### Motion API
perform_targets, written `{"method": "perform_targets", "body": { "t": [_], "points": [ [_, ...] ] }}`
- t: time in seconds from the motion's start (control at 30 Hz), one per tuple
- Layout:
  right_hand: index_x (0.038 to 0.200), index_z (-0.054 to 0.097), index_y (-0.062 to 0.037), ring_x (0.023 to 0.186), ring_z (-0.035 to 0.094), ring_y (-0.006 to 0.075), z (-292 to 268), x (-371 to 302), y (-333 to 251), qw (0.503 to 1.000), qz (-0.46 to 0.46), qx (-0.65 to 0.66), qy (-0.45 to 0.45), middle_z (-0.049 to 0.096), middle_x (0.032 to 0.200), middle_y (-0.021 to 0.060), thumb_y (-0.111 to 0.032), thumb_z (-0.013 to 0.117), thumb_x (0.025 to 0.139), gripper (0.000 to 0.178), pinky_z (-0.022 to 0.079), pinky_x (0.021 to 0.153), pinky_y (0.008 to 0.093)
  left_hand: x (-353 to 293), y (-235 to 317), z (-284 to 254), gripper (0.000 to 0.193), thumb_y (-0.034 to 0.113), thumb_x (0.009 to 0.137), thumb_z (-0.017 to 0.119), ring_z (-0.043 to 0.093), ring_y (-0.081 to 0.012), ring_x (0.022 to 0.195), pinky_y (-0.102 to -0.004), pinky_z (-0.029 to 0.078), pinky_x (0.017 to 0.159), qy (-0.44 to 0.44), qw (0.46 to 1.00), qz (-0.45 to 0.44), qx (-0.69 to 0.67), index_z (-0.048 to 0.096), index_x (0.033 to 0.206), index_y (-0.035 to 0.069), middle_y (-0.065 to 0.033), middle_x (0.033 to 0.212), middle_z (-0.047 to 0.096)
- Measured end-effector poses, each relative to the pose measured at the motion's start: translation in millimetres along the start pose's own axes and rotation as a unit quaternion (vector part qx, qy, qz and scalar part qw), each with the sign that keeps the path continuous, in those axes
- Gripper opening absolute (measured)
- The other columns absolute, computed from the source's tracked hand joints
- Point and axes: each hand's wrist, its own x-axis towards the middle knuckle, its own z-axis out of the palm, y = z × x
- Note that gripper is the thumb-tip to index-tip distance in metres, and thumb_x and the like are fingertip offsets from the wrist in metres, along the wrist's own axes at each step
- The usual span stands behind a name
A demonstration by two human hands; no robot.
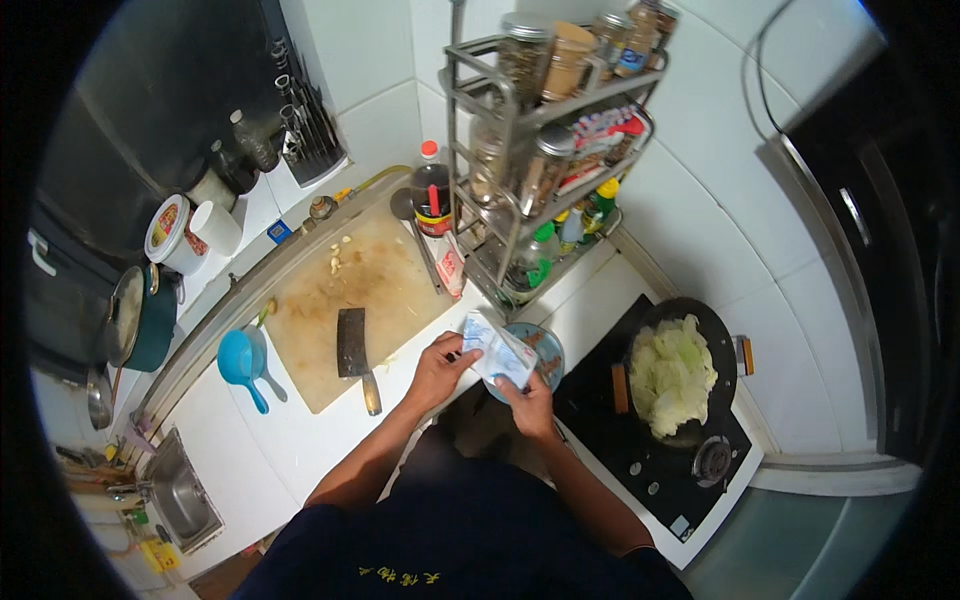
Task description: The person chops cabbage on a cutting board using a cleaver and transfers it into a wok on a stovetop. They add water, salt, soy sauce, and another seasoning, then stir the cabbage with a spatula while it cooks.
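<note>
Both hands hold a small white packet with blue print (497,350) in front of my body. My left hand (441,370) pinches its left lower edge, fingers closed. My right hand (530,404) grips its lower right corner between thumb and fingers. Whether the packet is open at the top, I cannot tell. Just behind it, partly covered, is a blue dish (556,352) with brownish pieces in it. To the left, a cleaver (352,345) lies on a stained cutting board (300,330), its wooden handle past the edge. Peeled garlic cloves (336,258) lie farther up the board.
At the right, a wok (722,345) of pale green cabbage (672,378) sits on a black stove (600,395). A metal spice rack (510,130) with jars stands ahead, beside a dark sauce bottle (431,190). A blue ladle (240,360) lies left, near the sink (185,495).
</note>
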Motion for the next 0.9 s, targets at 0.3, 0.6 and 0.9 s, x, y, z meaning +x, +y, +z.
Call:
{"method": "perform_targets", "body": {
  "t": [0.3,0.6,0.9],
  "points": [
    [0.132,0.057,-0.0013,0.102,0.063,0.0223,24,43,27,0.961,-0.004,-0.248,0.124,0.062,0.119,0.0138,-0.02,0.076,0.092,0.048,0.055,0.081,0.0356,133,-147,-15,0.032,0.021,0.08,0.08,0.064,-0.0353,0.099,-0.0455,0.053,0.09,0.075,0.951,0.089,0.286,0.073,0.108,0.007,-0.013,0.112,0.066],
    [0.129,0.059,0.0008,0.085,0.068,0.0204,116,132,1,0.968,0.047,-0.23,0.087,0.07,0.096,0.0141,-0.016,0.069,0.095,0.039,0.053,0.072,0.034,117,-159,-18,0.041,0.016,0.082,0.076,0.068,-0.0378,0.094,-0.0468,0.056,0.077,0.104,0.964,0.043,0.24,0.065,0.12,0.008,-0.0147,0.111,0.066],
    [0.099,0.073,-0.0001,0.089,0.068,0.0394,152,248,22,0.891,0.035,-0.423,0.163,0.071,0.099,0.0237,-0.037,0.07,0.092,0.038,0.05,0.074,0.0533,121,-189,27,0.032,0.019,0.088,0.069,0.069,-0.0398,0.093,-0.048,0.055,0.075,0.079,0.988,-0.025,0.126,0.067,0.118,0.009,-0.0188,0.114,0.069]
  ]
}}
